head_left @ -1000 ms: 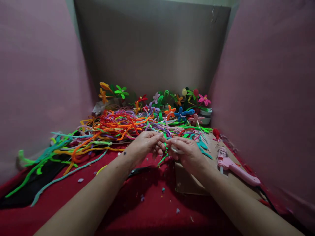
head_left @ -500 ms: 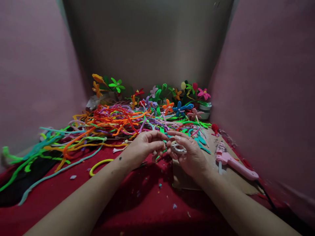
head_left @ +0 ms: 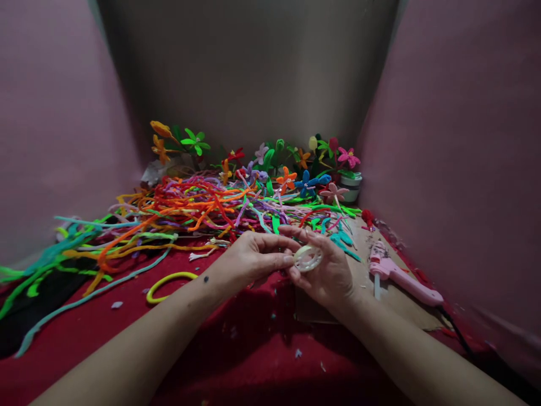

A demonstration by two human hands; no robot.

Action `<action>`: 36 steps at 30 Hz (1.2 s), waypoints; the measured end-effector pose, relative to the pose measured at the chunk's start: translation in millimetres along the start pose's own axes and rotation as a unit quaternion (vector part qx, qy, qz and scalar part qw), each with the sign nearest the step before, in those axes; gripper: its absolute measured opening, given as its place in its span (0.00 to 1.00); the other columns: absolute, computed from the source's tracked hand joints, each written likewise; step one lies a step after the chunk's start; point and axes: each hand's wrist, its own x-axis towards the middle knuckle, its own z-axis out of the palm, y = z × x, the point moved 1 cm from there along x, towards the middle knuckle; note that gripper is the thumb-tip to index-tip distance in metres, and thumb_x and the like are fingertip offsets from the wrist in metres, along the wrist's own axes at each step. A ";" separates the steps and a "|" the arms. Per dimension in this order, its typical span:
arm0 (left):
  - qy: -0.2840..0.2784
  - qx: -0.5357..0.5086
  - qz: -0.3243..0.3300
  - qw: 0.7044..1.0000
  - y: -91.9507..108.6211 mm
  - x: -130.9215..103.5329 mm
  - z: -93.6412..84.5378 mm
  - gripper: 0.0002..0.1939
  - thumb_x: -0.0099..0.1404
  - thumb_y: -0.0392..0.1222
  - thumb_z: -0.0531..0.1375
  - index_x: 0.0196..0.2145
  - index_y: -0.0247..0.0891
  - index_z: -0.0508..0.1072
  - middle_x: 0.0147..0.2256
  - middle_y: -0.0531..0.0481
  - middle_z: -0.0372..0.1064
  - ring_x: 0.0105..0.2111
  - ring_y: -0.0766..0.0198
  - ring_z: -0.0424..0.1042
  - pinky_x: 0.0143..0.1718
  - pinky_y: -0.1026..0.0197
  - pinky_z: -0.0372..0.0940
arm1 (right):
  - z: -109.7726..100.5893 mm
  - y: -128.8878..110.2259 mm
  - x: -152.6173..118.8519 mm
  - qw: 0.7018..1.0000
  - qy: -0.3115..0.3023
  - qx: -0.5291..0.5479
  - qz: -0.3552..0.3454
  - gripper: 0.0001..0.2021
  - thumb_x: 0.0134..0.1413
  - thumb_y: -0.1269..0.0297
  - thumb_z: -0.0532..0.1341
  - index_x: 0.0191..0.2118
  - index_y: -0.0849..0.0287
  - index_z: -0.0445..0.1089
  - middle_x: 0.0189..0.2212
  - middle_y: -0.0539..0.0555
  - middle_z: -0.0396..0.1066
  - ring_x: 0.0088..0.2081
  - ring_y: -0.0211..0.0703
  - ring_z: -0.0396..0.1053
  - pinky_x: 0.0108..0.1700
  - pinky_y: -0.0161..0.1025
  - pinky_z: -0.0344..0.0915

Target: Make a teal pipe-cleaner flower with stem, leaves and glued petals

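Between my hands is a small pale tape roll (head_left: pixel 307 258), ring-shaped with an open middle and small notches in its core. My right hand (head_left: pixel 332 276) curls around it from the right, holding it tilted between thumb and fingers. Coming from the left, my left hand (head_left: pixel 253 258) pinches at the roll's left edge with thumb and index finger; its other fingers are mostly hidden beneath. Just behind the hands lie green and teal fuzzy pipe-cleaner pieces (head_left: pixel 344 245).
A heap of colourful pipe cleaners (head_left: pixel 190 203) spreads across the red cloth (head_left: pixel 253 349). Pipe-cleaner flowers (head_left: pixel 307 184) stand behind it. On the right, a pink glue gun (head_left: pixel 401 282) lies on cardboard (head_left: pixel 321 310). Yellow-handled scissors (head_left: pixel 169 279) sit beside my left forearm. Pink walls flank both sides.
The tape roll has turned so its face shows more tilted and paler. My left fingers have moved right, onto its edge. The view has shifted slightly.
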 end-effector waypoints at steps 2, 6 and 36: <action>-0.010 -0.022 -0.015 1.000 -2.6 -0.5 0.9 0.15 0.56 0.43 0.61 0.40 0.35 0.75 0.16 0.57 0.61 0.13 0.77 0.49 0.14 0.70 0.43 | -3.5 1.8 0.2 1.000 -0.020 0.007 0.015 0.18 0.52 0.58 0.51 0.44 0.63 0.67 0.25 0.53 0.71 0.15 0.33 0.65 0.12 0.26 0.54; -0.010 -0.054 -0.009 0.998 -6.7 -0.8 3.4 0.12 0.53 0.42 0.62 0.35 0.35 0.76 0.18 0.53 0.67 0.14 0.76 0.52 0.15 0.70 0.46 | -6.6 5.7 0.6 1.000 -0.028 0.010 0.006 0.18 0.53 0.58 0.51 0.44 0.64 0.67 0.22 0.51 0.70 0.14 0.32 0.63 0.12 0.27 0.58; -0.070 -0.220 -0.074 0.970 -8.3 -4.6 16.7 0.04 0.54 0.36 0.60 0.27 0.32 0.70 0.16 0.52 0.68 0.07 0.78 0.53 0.09 0.74 0.50 | -7.2 12.2 0.1 0.997 0.001 -0.070 -0.014 0.17 0.52 0.57 0.53 0.42 0.63 0.66 0.15 0.47 0.65 0.11 0.32 0.59 0.11 0.27 0.54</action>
